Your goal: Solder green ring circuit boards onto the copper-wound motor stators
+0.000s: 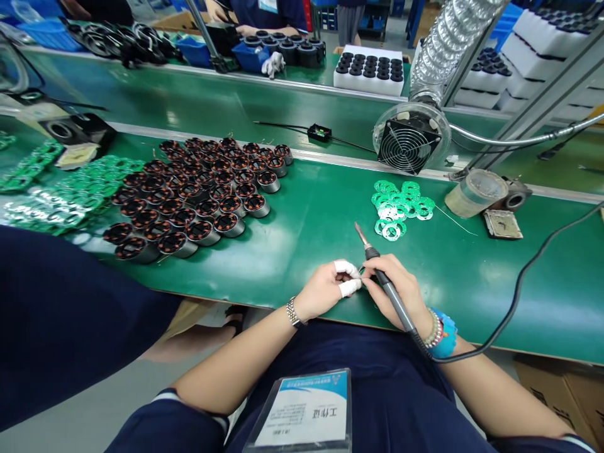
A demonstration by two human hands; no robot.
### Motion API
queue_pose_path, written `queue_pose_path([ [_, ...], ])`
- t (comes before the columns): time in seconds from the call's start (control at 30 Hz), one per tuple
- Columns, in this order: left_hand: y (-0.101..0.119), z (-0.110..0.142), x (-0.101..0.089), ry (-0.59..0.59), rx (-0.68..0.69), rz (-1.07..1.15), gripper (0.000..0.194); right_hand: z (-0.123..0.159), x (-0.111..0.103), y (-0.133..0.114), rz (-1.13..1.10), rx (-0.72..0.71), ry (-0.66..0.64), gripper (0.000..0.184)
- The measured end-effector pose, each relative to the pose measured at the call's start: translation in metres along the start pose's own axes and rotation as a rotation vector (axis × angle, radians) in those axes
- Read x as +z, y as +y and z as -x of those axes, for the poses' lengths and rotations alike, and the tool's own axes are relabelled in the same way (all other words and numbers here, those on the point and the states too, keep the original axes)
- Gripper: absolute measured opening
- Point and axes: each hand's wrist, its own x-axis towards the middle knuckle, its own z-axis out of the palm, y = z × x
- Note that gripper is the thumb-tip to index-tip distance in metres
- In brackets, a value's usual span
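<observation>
My right hand [399, 286] is closed around a soldering iron [394, 299], its bare metal tip angled up and to the left over the bench. The fingertips of that hand also meet those of my left hand [330, 286] near the bench's front edge. White covers wrap the thumb and a finger of my left hand, which pinches a small item mostly hidden by the fingers. Beyond the hands lies a loose pile of green ring-shaped circuit boards [399, 204]. Left of them stand several rows of motor stators [202, 229] with copper windings and silver rims.
A round fan [403, 145] on a foil duct [453, 47] hangs at the back. To the right are a cloudy cup [476, 192] and a sponge holder [503, 224]. The iron's black cable [519, 283] crosses the right side. A co-worker's dark sleeve [70, 314] is at left.
</observation>
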Motion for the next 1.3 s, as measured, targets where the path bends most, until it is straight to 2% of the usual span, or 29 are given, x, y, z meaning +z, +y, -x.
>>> queue_pose_path([
  [0.27,-0.001,0.002,0.001,-0.014,-0.082,0.158,0.021,-0.001,0.004,-0.004,0.061,-0.028,0.064,0.023],
  [0.4,0.001,0.000,-0.001,-0.021,-0.148,0.142,0.017,0.005,-0.015,-0.005,0.029,0.012,0.122,0.015],
  [0.53,0.003,-0.003,-0.002,-0.026,-0.180,0.127,0.013,0.017,-0.041,-0.009,-0.023,0.013,0.069,0.023],
  [0.63,0.005,-0.003,-0.002,-0.023,-0.177,0.124,0.013,0.022,-0.051,-0.013,-0.068,-0.023,0.027,0.023],
  [0.83,0.006,-0.003,-0.001,-0.022,-0.152,0.120,0.008,0.023,-0.049,-0.014,-0.088,-0.026,-0.040,0.022],
  [1.0,0.005,-0.002,0.001,-0.002,-0.140,0.107,0.005,0.022,-0.048,-0.013,-0.071,-0.106,-0.081,0.026],
  [1.17,0.002,-0.001,0.002,0.006,-0.125,0.091,0.005,0.021,-0.053,-0.016,-0.037,-0.121,-0.060,0.025],
  [1.3,0.001,-0.002,0.003,0.009,-0.122,0.068,0.005,0.015,-0.052,-0.004,0.003,-0.125,-0.066,0.023],
])
